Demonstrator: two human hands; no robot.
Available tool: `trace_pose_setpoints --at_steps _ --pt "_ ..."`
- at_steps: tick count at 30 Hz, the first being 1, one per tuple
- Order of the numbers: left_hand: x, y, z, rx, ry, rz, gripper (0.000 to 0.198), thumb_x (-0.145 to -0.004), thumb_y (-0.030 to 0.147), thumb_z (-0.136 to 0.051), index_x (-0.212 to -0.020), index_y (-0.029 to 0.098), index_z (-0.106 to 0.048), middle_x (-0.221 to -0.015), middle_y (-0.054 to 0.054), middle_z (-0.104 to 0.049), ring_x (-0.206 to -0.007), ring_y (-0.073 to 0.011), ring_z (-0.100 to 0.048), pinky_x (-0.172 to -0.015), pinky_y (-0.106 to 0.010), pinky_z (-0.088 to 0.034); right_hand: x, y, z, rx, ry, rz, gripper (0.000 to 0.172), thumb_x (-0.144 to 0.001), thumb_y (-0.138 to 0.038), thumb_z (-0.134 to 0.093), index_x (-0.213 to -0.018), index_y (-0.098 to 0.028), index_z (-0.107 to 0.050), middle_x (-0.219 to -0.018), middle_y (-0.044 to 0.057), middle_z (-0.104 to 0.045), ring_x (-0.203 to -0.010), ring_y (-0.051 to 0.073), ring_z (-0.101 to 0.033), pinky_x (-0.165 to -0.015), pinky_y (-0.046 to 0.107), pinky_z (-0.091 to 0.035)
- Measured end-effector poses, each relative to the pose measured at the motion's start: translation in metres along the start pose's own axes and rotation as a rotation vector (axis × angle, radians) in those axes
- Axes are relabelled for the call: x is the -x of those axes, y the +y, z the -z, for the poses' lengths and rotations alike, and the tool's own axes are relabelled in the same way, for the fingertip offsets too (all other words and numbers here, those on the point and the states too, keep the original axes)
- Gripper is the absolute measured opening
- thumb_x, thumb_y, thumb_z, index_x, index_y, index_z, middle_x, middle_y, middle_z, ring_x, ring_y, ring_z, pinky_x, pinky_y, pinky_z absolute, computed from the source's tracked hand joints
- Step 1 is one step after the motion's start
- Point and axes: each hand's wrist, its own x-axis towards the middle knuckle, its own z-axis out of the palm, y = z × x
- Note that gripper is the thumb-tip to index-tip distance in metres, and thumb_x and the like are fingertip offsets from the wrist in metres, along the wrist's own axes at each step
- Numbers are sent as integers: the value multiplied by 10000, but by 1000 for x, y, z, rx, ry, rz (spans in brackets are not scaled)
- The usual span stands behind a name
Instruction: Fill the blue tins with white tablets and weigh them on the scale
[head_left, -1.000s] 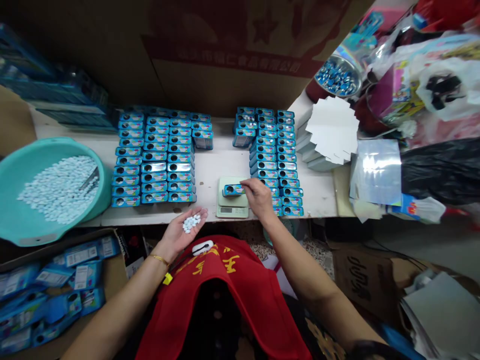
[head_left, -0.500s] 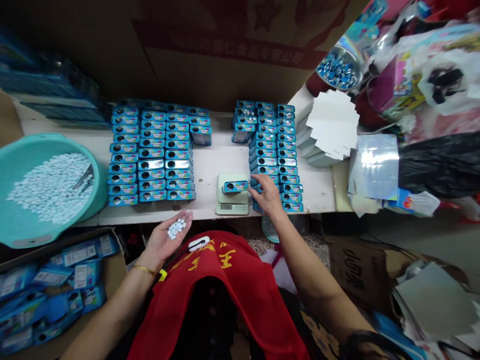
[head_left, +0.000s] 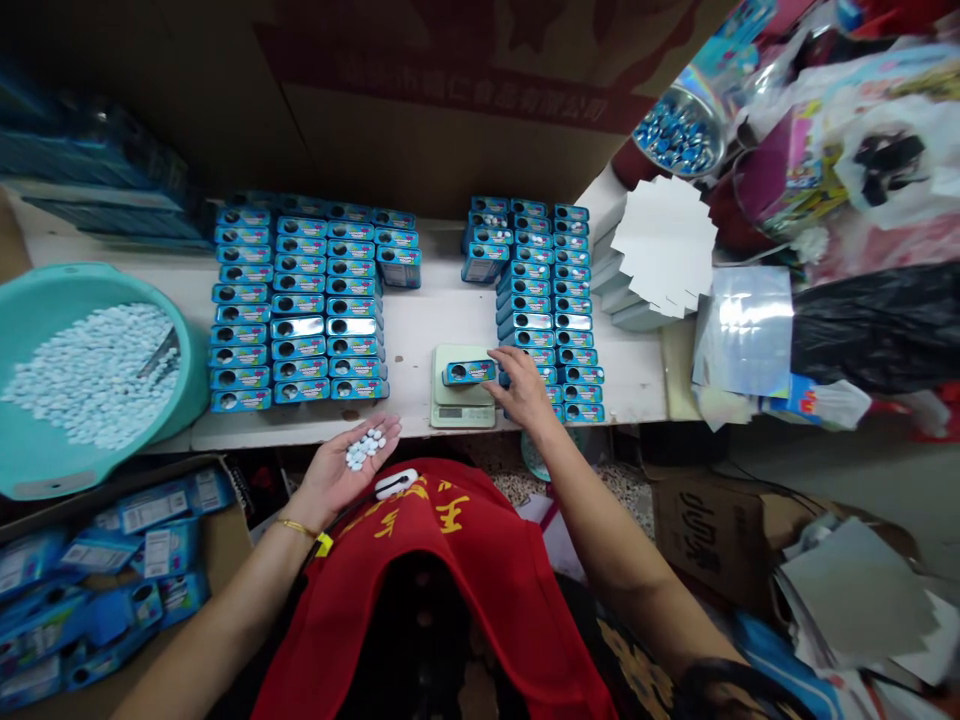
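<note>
My left hand [head_left: 351, 465] is held palm up, its fingers stretched out, with a small heap of white candies [head_left: 365, 449] lying on it. In front of me a digital scale [head_left: 463, 414] carries one small blue tin [head_left: 468, 373] with a dark round hole in its top. Thumb and forefinger of my right hand [head_left: 525, 390] are on either side of that tin's right end. Rows of similar blue tins [head_left: 298, 328] stand to the left of the scale. More blue tins [head_left: 534, 305] stand in columns on the right, some with white candies showing in their holes.
A turquoise basin [head_left: 196, 350] of white candies, with a dark scoop in it, sits at the left. Below it is a carton of blue packs [head_left: 154, 508]. White card stacks [head_left: 664, 245] and a bowl of blue pieces [head_left: 679, 135] are at right. A large carton [head_left: 420, 130] stands behind.
My right hand has moved left, from beside the tin on the scale to around its right end. My left hand has shifted a little to the right and up with the candies.
</note>
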Motion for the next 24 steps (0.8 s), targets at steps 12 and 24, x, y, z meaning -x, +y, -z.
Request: trace_pose_setpoints --at_steps 12,24 --pt "12 10 12 91 62 -56 364 -794 51 -383 -1121 78 -540 -1055 -187 -612 -1039 -253 -541 -817 -367 -501 -10 0 -1 8 -69 70 530 -719 -276 -603 -1216 -220 -427 -1183 101 -450 -1094 251 -415 -893 437 -381" --pt "-21 -18 -22 -23 -76 131 235 -836 148 -397 -711 95 -589 -669 -81 -638 -678 -155 -622 -759 -313 -499 15 -111 -53 11 -383 272 263 -807 -132 -458 -1061 -188 -499 -954 82 -528 -876 190 -478 -676 290 -448"
